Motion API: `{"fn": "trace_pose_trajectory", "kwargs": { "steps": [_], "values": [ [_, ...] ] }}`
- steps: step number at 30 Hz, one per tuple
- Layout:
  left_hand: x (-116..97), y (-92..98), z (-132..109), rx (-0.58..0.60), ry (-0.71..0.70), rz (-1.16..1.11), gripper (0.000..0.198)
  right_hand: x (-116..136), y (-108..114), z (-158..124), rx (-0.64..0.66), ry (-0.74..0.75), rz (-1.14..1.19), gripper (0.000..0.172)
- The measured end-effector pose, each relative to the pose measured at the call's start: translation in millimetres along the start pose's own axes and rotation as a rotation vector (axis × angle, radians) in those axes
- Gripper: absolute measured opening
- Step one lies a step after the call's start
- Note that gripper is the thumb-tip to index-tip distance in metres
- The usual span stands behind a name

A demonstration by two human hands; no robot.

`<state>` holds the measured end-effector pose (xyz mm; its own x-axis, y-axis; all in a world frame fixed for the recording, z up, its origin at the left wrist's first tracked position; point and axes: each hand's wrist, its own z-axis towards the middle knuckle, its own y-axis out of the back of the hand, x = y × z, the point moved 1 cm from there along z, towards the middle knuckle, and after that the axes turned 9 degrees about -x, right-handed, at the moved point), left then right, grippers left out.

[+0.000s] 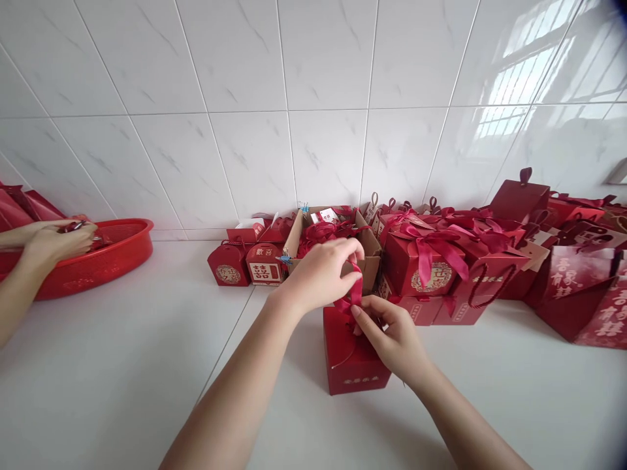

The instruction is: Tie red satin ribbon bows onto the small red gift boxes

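Observation:
A red gift box with pale lettering on its front stands on the white tabletop before me. Above its lid a dark red ribbon runs up in a loop. My left hand pinches the upper part of this ribbon, over the back of the box. Lower down, my right hand has thumb and forefinger closed on the ribbon close to the lid. The right fingers partly cover the lid and the ribbon's lower end. Behind my left hand is an open cardboard box full of red ribbons.
Finished-looking red boxes with bows are stacked at the right, beside patterned red bags. Small red boxes stand left of the carton. At far left, another person's hands work over a red plastic basin. A tiled wall closes off the back.

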<state>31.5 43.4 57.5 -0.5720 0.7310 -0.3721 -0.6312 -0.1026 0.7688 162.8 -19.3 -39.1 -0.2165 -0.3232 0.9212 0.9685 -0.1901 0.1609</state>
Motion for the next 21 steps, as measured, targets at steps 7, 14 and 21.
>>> {"fn": "trace_pose_trajectory", "kwargs": {
  "steps": [7,14,21],
  "values": [
    [4,4.3,-20,-0.072,0.108,0.003,0.04,-5,1,3,-0.011,-0.026,0.048,0.033],
    [16,-24.4,-58,-0.003,0.315,-0.279,0.041,-3,0,2,-0.045,0.058,-0.023,0.031],
    [22,-40.9,-65,-0.075,0.376,-0.646,0.025,-5,-2,2,-0.075,0.089,-0.064,0.028]
  ]
}}
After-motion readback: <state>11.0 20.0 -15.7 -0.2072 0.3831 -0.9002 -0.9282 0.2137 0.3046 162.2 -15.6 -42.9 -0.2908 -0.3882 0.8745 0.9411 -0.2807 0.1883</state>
